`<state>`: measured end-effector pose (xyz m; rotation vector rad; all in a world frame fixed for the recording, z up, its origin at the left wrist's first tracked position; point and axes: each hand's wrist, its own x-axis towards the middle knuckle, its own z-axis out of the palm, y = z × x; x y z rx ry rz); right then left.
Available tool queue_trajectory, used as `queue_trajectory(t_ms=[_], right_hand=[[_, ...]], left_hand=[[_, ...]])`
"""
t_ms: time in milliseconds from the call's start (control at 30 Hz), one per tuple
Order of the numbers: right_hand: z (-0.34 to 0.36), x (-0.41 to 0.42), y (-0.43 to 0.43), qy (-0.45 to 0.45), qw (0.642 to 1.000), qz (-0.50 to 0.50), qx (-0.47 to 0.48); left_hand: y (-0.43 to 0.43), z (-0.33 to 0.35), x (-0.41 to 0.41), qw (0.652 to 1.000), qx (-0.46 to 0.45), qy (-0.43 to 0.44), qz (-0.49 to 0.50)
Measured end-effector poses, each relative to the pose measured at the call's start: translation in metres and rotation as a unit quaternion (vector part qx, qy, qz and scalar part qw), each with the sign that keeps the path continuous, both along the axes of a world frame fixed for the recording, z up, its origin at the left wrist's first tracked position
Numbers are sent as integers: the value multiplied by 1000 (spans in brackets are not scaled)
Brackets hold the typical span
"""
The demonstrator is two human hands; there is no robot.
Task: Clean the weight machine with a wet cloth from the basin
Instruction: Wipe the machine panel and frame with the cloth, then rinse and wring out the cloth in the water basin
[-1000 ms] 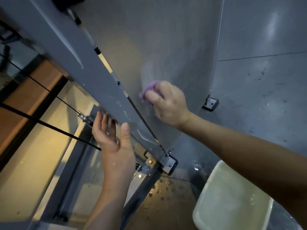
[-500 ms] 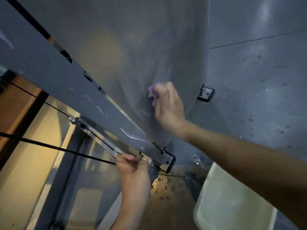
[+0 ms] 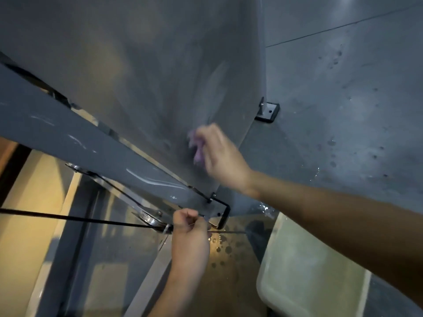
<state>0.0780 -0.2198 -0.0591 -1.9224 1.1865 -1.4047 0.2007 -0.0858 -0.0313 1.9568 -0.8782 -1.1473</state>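
At centre frame the right hand (image 3: 220, 156) grips the purple cloth (image 3: 197, 149) against the grey panel (image 3: 160, 76) to wipe; the left hand (image 3: 191, 234) pinches the cable (image 3: 68, 218), probably steadying.

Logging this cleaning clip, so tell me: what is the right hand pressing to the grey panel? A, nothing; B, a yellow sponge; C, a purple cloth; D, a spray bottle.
C: the right hand holds a purple cloth against the panel.
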Motion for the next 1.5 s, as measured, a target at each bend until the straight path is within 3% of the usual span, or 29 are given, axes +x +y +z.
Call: queue_trajectory(t_ms=[67, 167, 367, 433, 533, 633, 700, 800, 867, 933, 1000, 1033, 1100, 1200, 1267, 1400, 1500], right_hand=[[-23, -17, 37, 44, 996, 61, 56], [-44, -65, 78, -11, 978, 3, 208], [-60, -156, 154, -92, 919, -30, 383], [-70, -169, 172, -105, 889, -53, 442], [-89, -183, 197, -203, 826, -65, 522], [-101, -191, 207, -228, 800, -118, 543], [-104, -194, 204, -169, 809, -147, 543], [-110, -190, 194, 33, 829, -137, 541], [-112, -187, 188, 118, 831, -141, 525], [-111, -183, 183, 118, 829, -150, 526], [-108, -178, 183, 5, 808, -145, 571], [-107, -175, 183, -41, 794, -132, 592], [-111, -173, 183, -16, 788, -107, 606], [-121, -181, 177, 263, 790, -88, 547], [-127, -179, 174, 378, 773, -72, 504], [-149, -154, 174, 410, 759, -81, 499], [-160, -140, 175, 398, 741, -81, 535]], left_hand=[[-2, -14, -9, 1000, 7, -4, -13], [-2, -27, -34, 999, -9, 12, -48], [11, -66, -106, 961, 9, 67, -269], [16, -81, -123, 943, 16, 93, -319], [33, -110, -141, 918, 62, 166, -353], [48, -136, -147, 918, 110, 146, -352], [50, -149, -146, 924, 133, 166, -319], [51, -157, -143, 928, 165, 236, -238], [53, -161, -143, 918, 206, 307, -141], [55, -159, -146, 892, 253, 372, -47], [57, -159, -148, 883, 249, 396, -33], [59, -161, -149, 890, 236, 386, -56], [64, -165, -151, 908, 214, 350, -82], [67, -181, -151, 917, 241, 317, 32], [67, -192, -150, 913, 260, 297, 105], [73, -207, -154, 927, 268, 233, 117], [74, -214, -156, 956, 228, 186, 15]])
